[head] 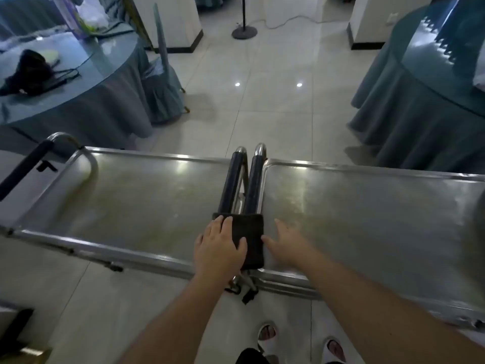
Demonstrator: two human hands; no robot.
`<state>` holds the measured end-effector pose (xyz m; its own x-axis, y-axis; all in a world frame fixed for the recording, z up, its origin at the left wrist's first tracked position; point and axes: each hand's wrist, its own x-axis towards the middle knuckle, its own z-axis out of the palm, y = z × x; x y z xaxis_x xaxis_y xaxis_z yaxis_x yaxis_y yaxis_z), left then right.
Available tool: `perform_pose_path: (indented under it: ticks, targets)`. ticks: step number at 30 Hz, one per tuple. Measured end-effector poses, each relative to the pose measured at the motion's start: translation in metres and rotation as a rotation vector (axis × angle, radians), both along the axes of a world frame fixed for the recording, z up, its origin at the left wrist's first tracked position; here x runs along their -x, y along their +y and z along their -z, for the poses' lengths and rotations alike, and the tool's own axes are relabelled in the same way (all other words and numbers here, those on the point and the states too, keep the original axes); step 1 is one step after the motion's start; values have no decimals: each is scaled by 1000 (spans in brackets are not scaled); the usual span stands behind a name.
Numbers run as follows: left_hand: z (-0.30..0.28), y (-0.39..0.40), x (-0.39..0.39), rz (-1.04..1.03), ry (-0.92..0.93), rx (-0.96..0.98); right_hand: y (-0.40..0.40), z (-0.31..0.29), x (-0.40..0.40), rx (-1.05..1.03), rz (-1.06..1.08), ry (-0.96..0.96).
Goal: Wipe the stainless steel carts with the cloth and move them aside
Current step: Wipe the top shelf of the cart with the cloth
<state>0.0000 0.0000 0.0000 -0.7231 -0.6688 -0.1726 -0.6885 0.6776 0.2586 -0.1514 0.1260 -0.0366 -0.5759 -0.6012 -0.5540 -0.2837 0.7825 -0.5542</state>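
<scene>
Head view: two stainless steel carts stand side by side across the middle of the picture, their handle ends meeting near the centre. The left cart (pixel 126 195) runs out toward 9 o'clock, the right cart (pixel 367 206) toward 3 o'clock. Both tops are dull and streaky, with bright ceiling reflections on them. Between them two dark-sleeved handles (pixel 244 182) lie close together, pointing toward 12 o'clock, with chrome bends at the far end.

A dark cloth (pixel 252 237) is draped over the near ends of those handles, just below centre. The left hand (pixel 220 245) lies on the cloth's left part, fingers fairly straight and spread, pressing flat rather than gripping. The right hand (pixel 286 240) rests on the right cart's top just beside the cloth, fingers straight and splayed; its thumb tip reaches the cloth's right edge, though whether it truly touches I cannot tell. Both forearms come in from 5 and 6 o'clock.

At 10 o'clock stands a round desk (pixel 110 82) under a grey-blue skirted cover, carrying a black bag (pixel 31 72). A covered chair (pixel 162 82) stands just beside it. At 2 o'clock there is a second round desk (pixel 409 95) with the same cover. A black stand base (pixel 244 32) sits on the pale tiled floor (pixel 275 106) at 12 o'clock. White sandals (pixel 266 333) show at 6 o'clock.
</scene>
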Motion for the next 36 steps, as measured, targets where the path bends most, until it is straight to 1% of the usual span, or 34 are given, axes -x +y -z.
perform_pose_path:
  ticks: [3,8,10,13,15,19,23,28,30,32,34,36]
  targets:
    - [4,-9,-14,-25,1,-10,-23,9,-10,56,132,-148]
    - [12,-21,-36,-13,22,19,-44,25,-12,168,299,-311]
    - [14,-24,-40,-9,23,13,-47,28,-9,193,391,-340]
    - [14,-23,-41,1,36,14,-47,29,-5,173,469,-315]
    - [13,-22,-37,12,42,26,-42,24,-1,183,472,-368]
    - [10,-17,-27,11,69,42,-16,0,9,308,463,-434]
    - [9,-8,-11,26,112,24,23,-32,24,411,361,-470]
    - [8,5,13,30,85,35,56,-69,57,569,399,-490]
    - [5,11,21,22,64,22,66,-80,74,562,370,-430]
    - [2,15,27,19,42,20,71,-83,89,537,324,-317]
    - [0,18,33,20,34,31,71,-80,101,479,240,-168]
    - [1,20,39,23,27,37,66,-69,110,409,123,28]
